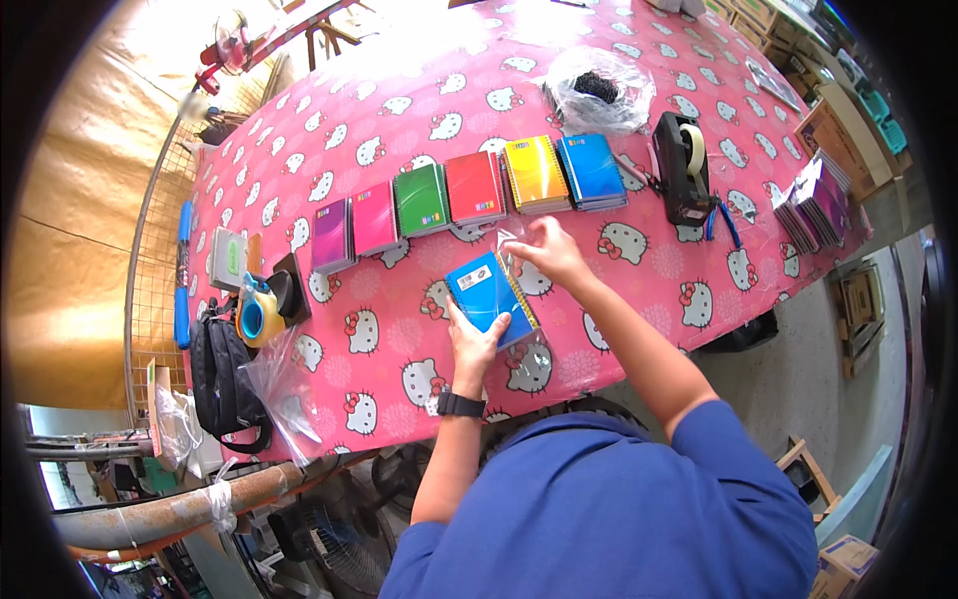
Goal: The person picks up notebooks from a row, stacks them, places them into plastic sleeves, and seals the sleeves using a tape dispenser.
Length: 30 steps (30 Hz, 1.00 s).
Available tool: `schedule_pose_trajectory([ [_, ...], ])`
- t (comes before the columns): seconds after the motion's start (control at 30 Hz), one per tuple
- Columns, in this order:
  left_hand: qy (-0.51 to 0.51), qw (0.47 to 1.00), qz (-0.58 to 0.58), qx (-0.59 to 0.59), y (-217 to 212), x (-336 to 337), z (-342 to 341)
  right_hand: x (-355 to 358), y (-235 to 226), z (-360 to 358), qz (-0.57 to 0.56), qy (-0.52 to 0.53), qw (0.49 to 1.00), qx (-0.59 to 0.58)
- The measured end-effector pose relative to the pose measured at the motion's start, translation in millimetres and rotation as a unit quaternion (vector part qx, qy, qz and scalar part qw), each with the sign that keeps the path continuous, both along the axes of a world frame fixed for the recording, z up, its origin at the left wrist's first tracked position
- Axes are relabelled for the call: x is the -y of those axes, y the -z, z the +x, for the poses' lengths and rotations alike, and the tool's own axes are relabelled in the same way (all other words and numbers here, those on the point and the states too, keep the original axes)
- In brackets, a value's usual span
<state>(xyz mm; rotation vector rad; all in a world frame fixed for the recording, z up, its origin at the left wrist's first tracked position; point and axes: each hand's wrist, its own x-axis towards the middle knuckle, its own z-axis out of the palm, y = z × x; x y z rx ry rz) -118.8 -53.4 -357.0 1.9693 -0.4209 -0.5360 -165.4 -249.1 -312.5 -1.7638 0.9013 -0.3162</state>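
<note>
Nearest the body, at the front edge of the pink cartoon-cat patterned tablecloth, a blue spiral-bound notebook lies flat, partly inside a clear plastic sleeve.

- Left hand: pressed palm-down on the lower end of the notebook, fingers spread over the cover, a black watch at the wrist. It is pinning the book, not gripping it.
- Right hand: fingertips pinched on the upper edge of the clear sleeve, just above the book's top corner.

Judgement on the step: the book appears to be going into the sleeve. It is done best if the book is held square by the left palm while the film is drawn evenly over the corners; the wire spiral is the likely snag point, so the mouth of the sleeve should be kept lifted there. How far the film covers the book cannot be told, since glare hides its edges.

Further out, a row of small notebook stacks is laid out: purple, pink, green, red, yellow, blue. Right of the row stands a black tape dispenser. Beyond it, a crumpled clear bag with dark contents is seen. At the left edge, a roll of tape in a yellow and blue holder rests beside a black bag.
</note>
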Motion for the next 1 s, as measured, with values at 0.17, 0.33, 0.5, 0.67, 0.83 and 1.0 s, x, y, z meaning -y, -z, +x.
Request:
schedule_pose_trajectory([
  [0.17, -0.002, 0.999, -0.027, -0.042, 6.4, 0.7, -0.7, -9.8, -21.3, 101.2, -0.062, -0.191, 0.978, 0.055],
  [0.33, -0.040, 0.995, 0.029, 0.085, 5.5, -1.1, -8.8, -17.1, -17.9, 48.1, 0.003, -0.126, 0.965, 0.232],
  [0.5, 0.028, 0.947, -0.261, -0.186, -22.9, -15.2, -21.6, -29.6, 24.1, -16.7, 0.056, -0.185, 0.981, 0.026],
  [0.67, 0.028, 0.979, 0.013, 0.203, -1.6, -32.5, -34.8, -39.3, 23.6, -14.2, 0.065, -0.164, 0.984, 0.036],
  [0.83, 0.003, 0.975, 0.033, 0.220, 2.0, -26.6, -36.8, -38.1, 34.9, -9.7, 0.096, -0.133, 0.984, 0.069],
  [1.0, -0.111, 0.959, -0.249, -0.078, -20.1, -15.5, -11.6, -38.7, 33.5, -10.2, 0.113, -0.102, 0.986, 0.064],
])
